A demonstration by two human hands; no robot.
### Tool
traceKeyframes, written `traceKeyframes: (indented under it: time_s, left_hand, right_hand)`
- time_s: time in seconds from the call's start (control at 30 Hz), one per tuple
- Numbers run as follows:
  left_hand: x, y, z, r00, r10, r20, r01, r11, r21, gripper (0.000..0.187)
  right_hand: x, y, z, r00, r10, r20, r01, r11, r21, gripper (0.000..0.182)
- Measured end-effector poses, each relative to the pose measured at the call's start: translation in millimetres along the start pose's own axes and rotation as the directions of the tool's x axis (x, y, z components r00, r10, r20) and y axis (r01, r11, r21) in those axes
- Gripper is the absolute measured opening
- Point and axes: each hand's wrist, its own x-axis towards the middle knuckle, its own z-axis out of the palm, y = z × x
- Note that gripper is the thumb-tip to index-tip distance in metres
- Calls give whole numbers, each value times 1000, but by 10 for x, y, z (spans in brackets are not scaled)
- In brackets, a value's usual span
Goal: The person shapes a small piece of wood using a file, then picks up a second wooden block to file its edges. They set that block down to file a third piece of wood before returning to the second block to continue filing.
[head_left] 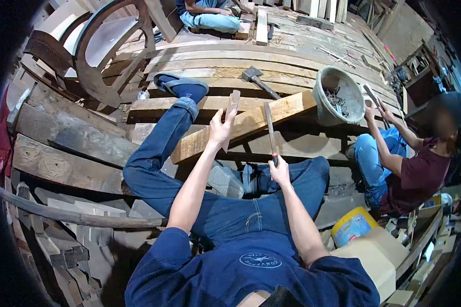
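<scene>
My left hand (pixel 220 130) grips a small flat wooden piece (pixel 233 104), held upright above a thick timber beam (pixel 287 108). My right hand (pixel 279 173) is closed round the dark handle of a file (pixel 270 125), whose long narrow blade points away from me and has a red band at its base. File and wooden piece are apart, with the beam behind both. Beyond the beam lies a hammer (pixel 253 75) with a blocky head.
A grey bucket (pixel 339 97) with small metal bits stands at the beam's right end. On the right sits a co-worker (pixel 420 169) holding a long tool; another person (pixel 210 19) sits at the back. A yellow tub (pixel 352 225) and curved wooden frame (pixel 95 56) flank me.
</scene>
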Motion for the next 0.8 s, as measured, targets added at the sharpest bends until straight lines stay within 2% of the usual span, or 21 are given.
traceKeyframes:
  time_s: [0.07, 0.17, 0.23, 0.3, 0.37, 0.4, 0.43, 0.5, 0.53, 0.57, 0.63, 0.67, 0.7, 0.73, 0.77, 0.8]
  left_hand:
    - [-34, 101, -7, 1000, -11, 24, 13, 996, -90, 33]
    - [59, -87, 24, 993, 113, -40, -113, 994, -3, 35]
    - [55, -61, -53, 995, 95, -34, -86, 974, 207, 43]
    - [82, -116, -73, 998, -36, -58, 45, 986, 163, 44]
    - [41, 90, -122, 996, -84, -22, 85, 995, 48, 44]
    - [40, 126, -80, 975, 186, -122, -167, 974, 152, 47]
    - [21, 190, -103, 929, 359, -92, -258, 804, 536, 51]
    - [-6, 134, -55, 917, 391, -82, -229, 681, 696, 53]
    - [-18, 105, -46, 972, 226, -62, -119, 705, 699, 55]
    - [-25, 63, -29, 977, 199, -82, -90, 724, 683, 57]
    - [-52, 74, -64, 976, 216, -36, -144, 754, 641, 61]
    - [-43, 73, -61, 955, 294, -49, -202, 761, 616, 59]
    - [-36, 102, -58, 928, 368, -63, -262, 762, 592, 58]
    - [-74, 244, -65, 931, 354, -93, -242, 786, 569, 69]
    - [-77, 291, -56, 906, 403, -127, -263, 773, 577, 70]
    - [-58, 274, -70, 914, 395, -96, -270, 766, 583, 70]
  right_hand:
    - [-9, -12, -8, 1000, -3, -1, 3, 1000, -11, 21]
    - [20, 33, 12, 1000, -8, -5, 8, 999, -34, 21]
    - [10, 16, 11, 998, -54, -16, 55, 998, 8, 20]
    - [32, 76, 22, 999, -46, -12, 46, 999, 3, 20]
    - [47, 130, 27, 999, -36, 2, 36, 999, -41, 19]
    - [48, 110, 24, 1000, -25, 4, 25, 998, -59, 18]
    - [54, 95, 27, 999, -36, -5, 36, 999, -40, 18]
    - [11, 93, 17, 999, -46, -17, 46, 999, -6, 18]
    - [21, 82, 12, 1000, -24, -6, 24, 999, -40, 18]
    - [51, 66, 17, 1000, -25, -7, 25, 999, -39, 18]
    - [40, 64, 28, 1000, -11, -7, 11, 999, -46, 19]
    - [24, 83, 11, 1000, -18, -5, 17, 999, -41, 21]
    - [206, 499, 117, 991, -124, -49, 113, 976, -187, 22]
    - [85, 269, 43, 998, -62, -30, 58, 990, -127, 23]
    - [-4, 9, -21, 1000, -7, -10, 7, 998, -69, 23]
    - [-7, -7, -11, 1000, 9, -11, -10, 998, -61, 23]
